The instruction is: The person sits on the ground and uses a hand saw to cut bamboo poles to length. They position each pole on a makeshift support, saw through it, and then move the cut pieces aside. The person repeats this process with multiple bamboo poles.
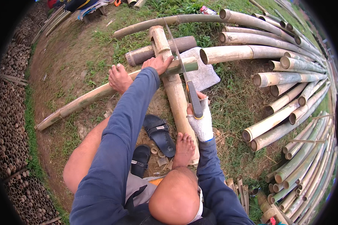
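My right hand [201, 123], in a white knitted glove with bare fingertips, is closed round the dark handle of a hand saw [194, 99]. The saw's long blade points away from me and lies across a bamboo pole [84, 98] near its right end. My bare left hand [159, 64] is wrapped over that pole, left of the blade. A thick split bamboo support [176, 93] runs beneath the pole, and a dark bamboo piece [182, 44] crosses the support farther off. My left foot [119, 78] presses on the pole; my right foot [184, 148] rests on the support.
Black sandals [160, 135] lie between my legs beside short bamboo offcuts [162, 161]. Several bamboo poles [229, 54] are piled at the right, cut ends toward me. A pale sack [206, 75] lies under the pole's right end. Stacked bamboo pieces [11, 112] line the far left.
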